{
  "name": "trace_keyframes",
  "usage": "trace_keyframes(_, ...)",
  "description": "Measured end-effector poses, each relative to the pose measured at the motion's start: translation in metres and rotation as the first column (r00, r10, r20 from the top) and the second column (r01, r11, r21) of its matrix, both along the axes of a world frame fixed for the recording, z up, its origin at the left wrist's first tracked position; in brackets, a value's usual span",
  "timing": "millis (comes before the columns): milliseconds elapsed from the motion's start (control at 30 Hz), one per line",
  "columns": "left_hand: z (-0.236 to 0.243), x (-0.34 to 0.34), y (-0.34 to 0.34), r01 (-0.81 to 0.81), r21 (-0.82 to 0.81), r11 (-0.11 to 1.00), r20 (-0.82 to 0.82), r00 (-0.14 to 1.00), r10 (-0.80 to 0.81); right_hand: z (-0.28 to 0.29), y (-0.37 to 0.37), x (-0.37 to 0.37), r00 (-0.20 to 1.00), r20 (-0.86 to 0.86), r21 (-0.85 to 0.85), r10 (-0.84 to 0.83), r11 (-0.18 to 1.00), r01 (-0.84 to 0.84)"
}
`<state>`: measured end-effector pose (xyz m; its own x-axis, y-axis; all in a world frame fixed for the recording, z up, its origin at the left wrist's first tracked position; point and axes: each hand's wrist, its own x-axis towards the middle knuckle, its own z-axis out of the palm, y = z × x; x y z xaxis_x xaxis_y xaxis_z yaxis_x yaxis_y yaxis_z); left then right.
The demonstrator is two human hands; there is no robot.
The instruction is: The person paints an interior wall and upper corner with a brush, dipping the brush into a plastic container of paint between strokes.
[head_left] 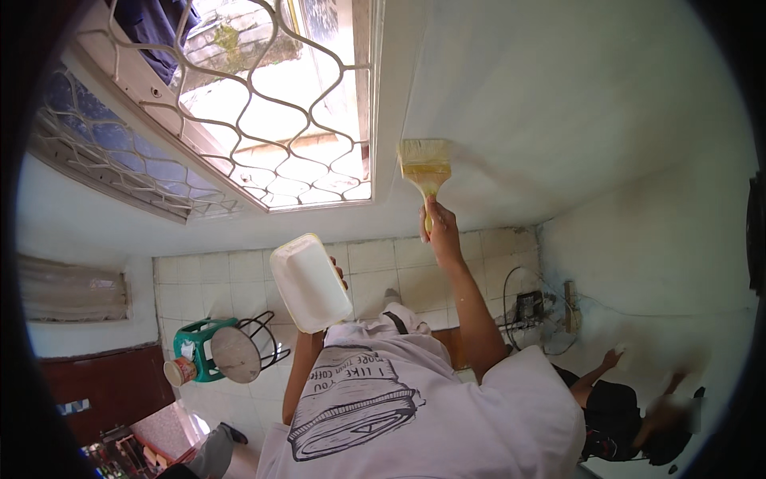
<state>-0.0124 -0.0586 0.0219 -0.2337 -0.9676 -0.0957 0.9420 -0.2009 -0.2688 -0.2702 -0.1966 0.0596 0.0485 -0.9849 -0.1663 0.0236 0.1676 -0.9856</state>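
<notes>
My right hand (439, 227) is closed around the handle of a wide yellow-handled paintbrush (424, 168), whose pale bristles are at the white wall (574, 96) just right of the window frame. My left hand (339, 271) holds a shallow white rectangular tray (307, 283) tilted below the window; most of its fingers are hidden behind it. The window (275, 112) has a cream wavy metal grille and stands at the upper left of my view.
A green stool (199, 335) with a can, and a round-seated stool (235, 355) stand left on the tiled floor. Cables and a black object (529, 307) lie at the right wall. People in dark clothes (614, 419) are at lower right; a grey-trousered leg (215, 455) is at lower left.
</notes>
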Motion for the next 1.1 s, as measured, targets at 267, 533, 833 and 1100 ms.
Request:
trace_keyframes(267, -0.017, 0.048, 0.006, 0.012, -0.084, 0.996, -0.014, 1.000, -0.013, -0.178, -0.023, 0.017, 0.988, -0.078, 0.067, -0.133, 0.988, 0.139)
trace_keyframes(533, -0.028, 0.081, 0.020, -0.031, -0.113, 0.993, 0.007, 0.999, 0.032, -0.189, -0.020, 0.016, 0.985, -0.135, 0.359, -0.111, 0.921, 0.153)
trace_keyframes(833, -0.018, 0.085, 0.015, 0.007, -0.096, 0.995, -0.026, 1.000, -0.010, 0.129, 0.002, 0.021, 0.992, 0.102, -0.139, -0.069, 0.987, 0.083)
trace_keyframes(1100, -0.032, 0.097, 0.010, 0.011, -0.116, 0.993, -0.050, 0.999, -0.017, -0.025, -0.027, 0.012, 0.986, -0.103, -0.041, -0.128, 0.991, 0.124)
